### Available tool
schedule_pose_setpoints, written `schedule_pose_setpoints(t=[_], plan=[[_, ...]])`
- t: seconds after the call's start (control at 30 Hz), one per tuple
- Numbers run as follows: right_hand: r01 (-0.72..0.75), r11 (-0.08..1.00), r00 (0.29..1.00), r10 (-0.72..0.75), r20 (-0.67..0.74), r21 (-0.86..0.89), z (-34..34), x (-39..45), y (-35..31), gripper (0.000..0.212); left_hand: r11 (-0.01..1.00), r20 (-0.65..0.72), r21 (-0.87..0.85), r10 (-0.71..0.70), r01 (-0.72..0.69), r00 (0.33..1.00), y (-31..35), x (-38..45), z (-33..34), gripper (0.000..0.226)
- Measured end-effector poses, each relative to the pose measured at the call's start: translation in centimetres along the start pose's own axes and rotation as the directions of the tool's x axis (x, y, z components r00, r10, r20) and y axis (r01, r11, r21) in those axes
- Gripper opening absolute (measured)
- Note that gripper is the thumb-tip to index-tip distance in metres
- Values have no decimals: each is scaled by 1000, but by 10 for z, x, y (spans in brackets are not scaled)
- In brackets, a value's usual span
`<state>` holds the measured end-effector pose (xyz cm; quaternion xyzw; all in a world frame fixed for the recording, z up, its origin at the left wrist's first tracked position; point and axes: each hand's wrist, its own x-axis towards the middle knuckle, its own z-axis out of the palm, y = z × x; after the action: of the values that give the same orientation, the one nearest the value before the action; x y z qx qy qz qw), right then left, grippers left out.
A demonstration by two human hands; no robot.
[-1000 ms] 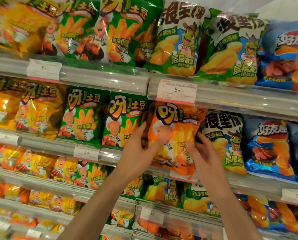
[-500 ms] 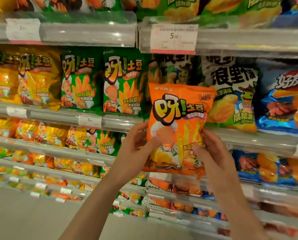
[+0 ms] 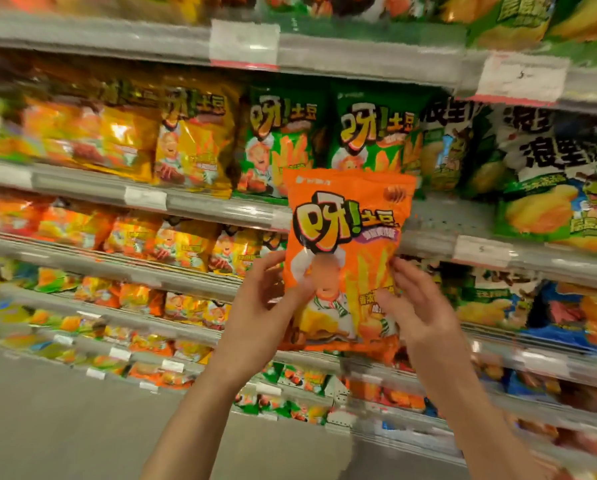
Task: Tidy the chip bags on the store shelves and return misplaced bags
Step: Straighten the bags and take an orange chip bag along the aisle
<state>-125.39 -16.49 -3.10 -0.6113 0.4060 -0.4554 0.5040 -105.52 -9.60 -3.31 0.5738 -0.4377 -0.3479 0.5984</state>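
An orange chip bag is held upright in front of the shelves, off the shelf. My left hand grips its lower left edge, thumb on the front. My right hand holds its lower right edge, fingers spread over the front. Behind the bag stand green chip bags of the same brand. A bare gap of shelf shows just right of the orange bag. Yellow bags of that brand fill the shelf further left.
White-and-green bags with a frog figure stand at the right, blue bags below them. Lower shelves hold orange and yellow bags. Price tags hang on the shelf rails. Grey floor lies at the lower left.
The orange bag has come out of its slot beside the green bags and away from the shelf, held in both hands. The view has swung left and down.
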Motion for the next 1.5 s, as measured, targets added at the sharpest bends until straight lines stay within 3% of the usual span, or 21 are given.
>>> schedule_pose_setpoints(t=[0.17, 0.27, 0.4, 0.5, 0.63, 0.77, 0.9, 1.13, 1.23, 1.33, 1.5], plan=[[-8, 999, 986, 1, 165, 41, 118, -8, -12, 56, 1000, -165, -14, -5, 3, 986, -4, -29, -112, 32], [-6, 999, 957, -9, 291, 51, 183, -10, -18, 66, 1000, -287, -9, -25, 24, 957, -8, -43, -177, 40], [-24, 996, 902, -16, 431, 86, 271, -10, -24, 68, 1000, -466, -18, -31, 26, 884, -12, -58, -255, 51], [-32, 995, 857, -21, 515, 94, 335, -5, -24, 71, 996, -563, -83, -81, 41, 822, -16, -63, -305, 45], [-57, 993, 801, -19, 598, 108, 415, 7, -17, 66, 971, -615, -236, -181, 40, 767, -23, -58, -372, 38], [-79, 988, 765, -27, 643, 135, 501, 27, -9, 65, 984, -682, -164, -161, 65, 714, -30, -41, -440, 33], [-143, 973, 720, -24, 694, 181, 595, 52, -9, 49, 990, -743, -77, -138, 121, 654, -28, -16, -518, 37], [-127, 975, 660, -55, 749, 184, 725, 81, -21, 51, 993, -800, 7, -63, 114, 597, -21, 16, -632, 36], [-86, 979, 665, -82, 742, 185, 769, 99, -24, 44, 993, -797, 38, -37, 113, 602, -23, 39, -676, 46], [-54, 983, 702, -87, 707, 175, 806, 120, -24, 48, 996, -756, 25, -39, 89, 653, -37, 69, -721, 48], [5, 989, 877, -74, 475, 144, 848, 147, -28, 47, 1000, -596, 11, 9, -3, 803, -60, 140, -786, 48]])
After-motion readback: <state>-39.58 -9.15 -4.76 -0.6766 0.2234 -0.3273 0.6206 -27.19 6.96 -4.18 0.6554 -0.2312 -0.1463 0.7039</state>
